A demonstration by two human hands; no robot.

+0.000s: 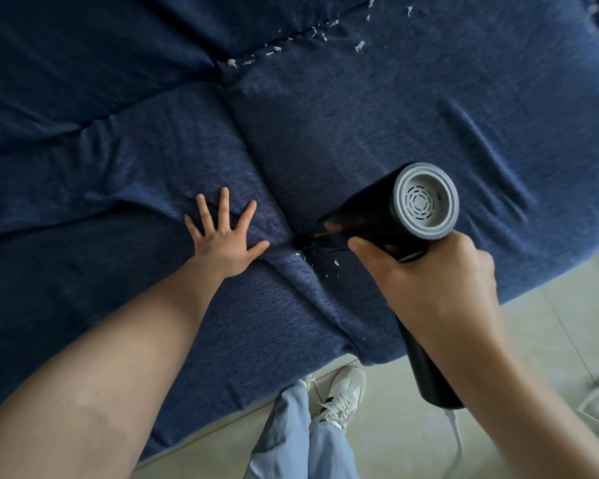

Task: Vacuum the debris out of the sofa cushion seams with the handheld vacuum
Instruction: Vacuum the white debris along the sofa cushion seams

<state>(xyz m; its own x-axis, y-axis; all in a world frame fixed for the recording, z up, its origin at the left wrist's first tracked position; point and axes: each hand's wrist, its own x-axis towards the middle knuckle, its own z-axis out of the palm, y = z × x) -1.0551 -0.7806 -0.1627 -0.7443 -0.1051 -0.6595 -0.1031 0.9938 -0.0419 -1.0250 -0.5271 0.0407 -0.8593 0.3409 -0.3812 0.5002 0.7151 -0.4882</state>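
Observation:
A black handheld vacuum (377, 212) with a grey vented rear cap is held by its handle in my right hand (429, 281). Its narrow nozzle tip (303, 240) is pushed into the seam (253, 150) between two dark blue sofa seat cushions. My left hand (223, 236) lies flat with fingers spread on the left cushion, just left of the nozzle. A few white scraps (335, 262) lie on the right cushion beside the nozzle. More white debris (274, 50) is scattered along the back seam at the top.
The sofa's front edge (325, 378) runs diagonally from lower left to right. Below it is pale tiled floor (533, 340), my jeans leg and a white sneaker (343, 395). A white cord (459, 440) trails from the vacuum handle onto the floor.

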